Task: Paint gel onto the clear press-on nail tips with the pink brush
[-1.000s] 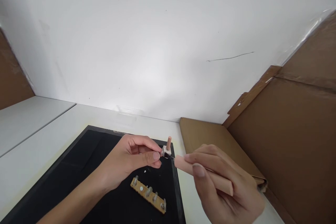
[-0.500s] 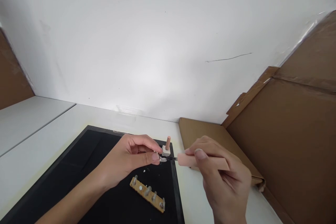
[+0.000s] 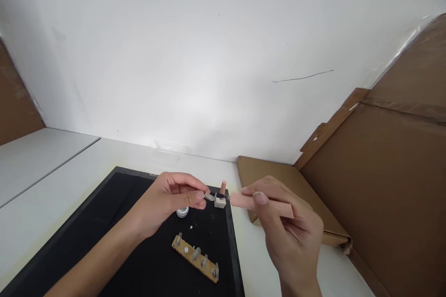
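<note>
The small clear nail tip [image 3: 209, 196] sits pinched between the thumb and forefinger of your left hand [image 3: 170, 202], just beyond your fingertips, with the brush of the pink-handled applicator [image 3: 259, 203] gripped in your right hand [image 3: 291, 236] touching it; below your left hand on the black mat [image 3: 104, 222] lie a small white jar [image 3: 182, 212] and a wooden peg strip [image 3: 196, 258], and the polish bottle [image 3: 220, 197] stands just behind the tip

left hand [image 3: 167, 202] pinches clear nail tip [image 3: 209, 196]; right hand [image 3: 292, 236] holds brush [image 3: 259, 203].
</note>
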`<state>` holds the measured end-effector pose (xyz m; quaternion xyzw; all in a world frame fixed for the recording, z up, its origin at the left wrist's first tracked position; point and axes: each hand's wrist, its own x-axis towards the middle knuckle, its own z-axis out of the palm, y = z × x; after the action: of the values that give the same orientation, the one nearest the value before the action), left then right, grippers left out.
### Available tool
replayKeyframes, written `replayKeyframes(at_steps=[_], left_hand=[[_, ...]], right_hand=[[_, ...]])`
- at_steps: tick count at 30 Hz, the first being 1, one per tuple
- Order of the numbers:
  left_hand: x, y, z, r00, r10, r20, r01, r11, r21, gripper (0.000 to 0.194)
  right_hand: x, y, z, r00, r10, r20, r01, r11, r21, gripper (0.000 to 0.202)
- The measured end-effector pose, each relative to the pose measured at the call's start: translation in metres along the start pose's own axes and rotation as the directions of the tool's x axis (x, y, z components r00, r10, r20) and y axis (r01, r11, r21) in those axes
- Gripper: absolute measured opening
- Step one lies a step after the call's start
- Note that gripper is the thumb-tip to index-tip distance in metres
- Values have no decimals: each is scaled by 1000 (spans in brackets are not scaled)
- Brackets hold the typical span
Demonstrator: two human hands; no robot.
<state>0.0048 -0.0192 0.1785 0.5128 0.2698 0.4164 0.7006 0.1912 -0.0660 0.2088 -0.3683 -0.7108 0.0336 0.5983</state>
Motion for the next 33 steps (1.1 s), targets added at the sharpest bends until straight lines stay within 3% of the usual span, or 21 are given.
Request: replayKeyframes(at_steps=[6,10,14,18,27,33], left_hand=[[13,-5,-9,991,-133,1,133,990,46,24],[21,-4,-22,977,-203,61,194,974,119,24],[22,3,-39,971,-217,97,196,963,184,22],[22,9,-51,972,-212,98,190,961,200,17],[21,14,-59,958,-239,160,167,915,368,16],[20,17,-56,957,-244,157,146,873,465,12]], right_hand=[[1,0,4,998,-23,65,26,998,-56,12],[4,1,4,983,53,173,-33,993,-117,9],[7,7,4,938,138,319,-107,988,-112,10],[4,15,4,903,135,409,-115,991,-72,16],[3,14,17,890,30,456,-13,999,-40,23],[0,16,26,860,66,505,-35,997,-72,27]])
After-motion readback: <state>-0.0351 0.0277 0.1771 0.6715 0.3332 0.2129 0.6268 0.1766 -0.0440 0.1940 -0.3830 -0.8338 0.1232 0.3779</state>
